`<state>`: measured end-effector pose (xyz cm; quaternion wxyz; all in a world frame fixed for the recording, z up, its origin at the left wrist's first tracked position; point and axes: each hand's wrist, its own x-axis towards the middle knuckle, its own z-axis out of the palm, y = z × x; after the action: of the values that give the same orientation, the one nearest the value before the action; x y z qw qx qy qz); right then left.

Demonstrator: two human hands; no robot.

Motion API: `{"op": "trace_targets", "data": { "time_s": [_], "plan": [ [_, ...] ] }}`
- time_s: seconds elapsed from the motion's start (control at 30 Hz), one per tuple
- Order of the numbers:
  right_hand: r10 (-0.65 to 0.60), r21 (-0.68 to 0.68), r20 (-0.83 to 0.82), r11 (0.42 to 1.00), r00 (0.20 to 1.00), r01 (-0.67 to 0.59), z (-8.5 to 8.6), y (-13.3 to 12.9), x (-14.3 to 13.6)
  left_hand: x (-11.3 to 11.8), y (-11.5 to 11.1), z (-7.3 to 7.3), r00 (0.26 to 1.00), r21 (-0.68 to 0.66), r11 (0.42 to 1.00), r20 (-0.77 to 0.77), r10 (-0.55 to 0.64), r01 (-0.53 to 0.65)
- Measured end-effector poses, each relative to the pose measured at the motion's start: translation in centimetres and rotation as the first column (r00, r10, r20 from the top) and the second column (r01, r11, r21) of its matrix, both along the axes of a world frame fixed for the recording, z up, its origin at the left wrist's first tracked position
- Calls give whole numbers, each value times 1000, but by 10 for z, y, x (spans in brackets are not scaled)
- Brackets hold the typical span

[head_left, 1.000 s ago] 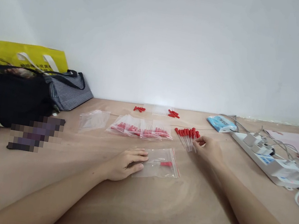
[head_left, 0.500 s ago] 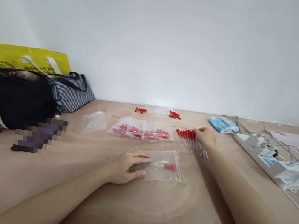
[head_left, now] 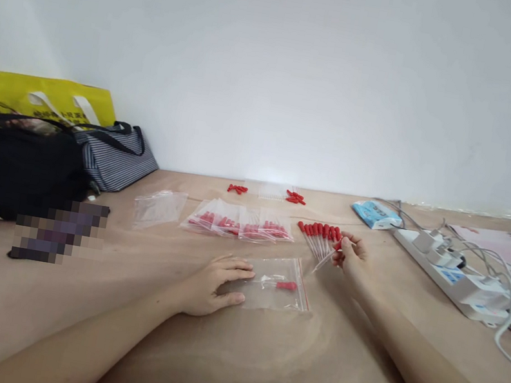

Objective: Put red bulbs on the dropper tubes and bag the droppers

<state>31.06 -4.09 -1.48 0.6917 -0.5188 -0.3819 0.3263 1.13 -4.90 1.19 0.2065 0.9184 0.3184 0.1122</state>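
Observation:
My left hand (head_left: 216, 284) rests on the table with fingers stretched out and thumb apart, its fingertips on the left edge of a clear zip bag (head_left: 260, 294). Inside that bag lies one dropper with a red bulb (head_left: 287, 286). Between thumb and fingers, my right hand (head_left: 352, 257) pinches another dropper (head_left: 323, 261) by its red bulb, the thin clear tube slanting down to the left. Just left of this hand, several droppers (head_left: 318, 231) lie side by side, red bulbs pointing away from me. Behind the bag, overlapping filled zip bags (head_left: 234, 227) contain red-bulbed droppers.
Flat clear bags (head_left: 159, 209) lie to the left. Loose red bulbs (head_left: 294, 197) and clear tubes (head_left: 272, 191) are near the wall. On the right are a blue tissue pack (head_left: 376, 214) and a power strip (head_left: 456, 281) with cables. Bags (head_left: 28, 170) and a blurred-out object (head_left: 60, 231) occupy the left.
My right hand has drawn one dropper off the right end of the row and brought it slightly toward me. My left hand stays on the bag. The view has shifted slightly.

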Motion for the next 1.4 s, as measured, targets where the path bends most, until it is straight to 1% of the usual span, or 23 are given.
{"op": "trace_targets", "data": {
  "time_s": [0.1, 0.33, 0.57, 0.67, 0.73, 0.87, 1.0, 1.13, 1.2, 1.33, 1.4],
  "plan": [
    [20, -6, -56, 1000, 998, -20, -7, 0, -4, 0, 0, -1, 1000, -5, 1000, 5, 2, -2],
    [60, -79, -192, 994, 980, -76, -8, -6, -20, 1, -2, 1, 1000, -3, 1000, -2, 9, -9],
    [126, -142, -235, 977, 964, -162, 1, -20, -34, 3, -4, 4, 999, 3, 999, 17, 33, -33],
    [202, -144, -256, 959, 945, -244, 5, -28, -43, 2, -4, 3, 999, 7, 999, 27, 36, -36],
    [246, -188, -250, 936, 936, -296, 8, -32, -47, 1, -4, 3, 999, 3, 999, 29, 45, -45],
    [317, -346, -132, 873, 939, -343, 13, -35, -46, 1, -4, 1, 998, 2, 998, 32, 56, -56],
    [427, -396, 36, 836, 903, -380, 10, -32, -41, 1, -2, 0, 998, 12, 999, 45, 40, -41],
    [554, -433, 184, 787, 812, -439, 3, -30, -40, 1, -1, -1, 999, 22, 999, 34, 27, -28],
    [603, -436, 234, 766, 763, -472, 3, -30, -40, 2, -1, -1, 999, 21, 999, 29, 25, -25],
    [692, -346, 363, 722, 624, -599, 9, -32, -37, 2, -1, 0, 999, 9, 999, 9, 41, -41],
    [700, -332, 408, 712, 586, -619, 10, -32, -35, 2, -1, 0, 999, 5, 999, 3, 48, -48]
  ]
}}
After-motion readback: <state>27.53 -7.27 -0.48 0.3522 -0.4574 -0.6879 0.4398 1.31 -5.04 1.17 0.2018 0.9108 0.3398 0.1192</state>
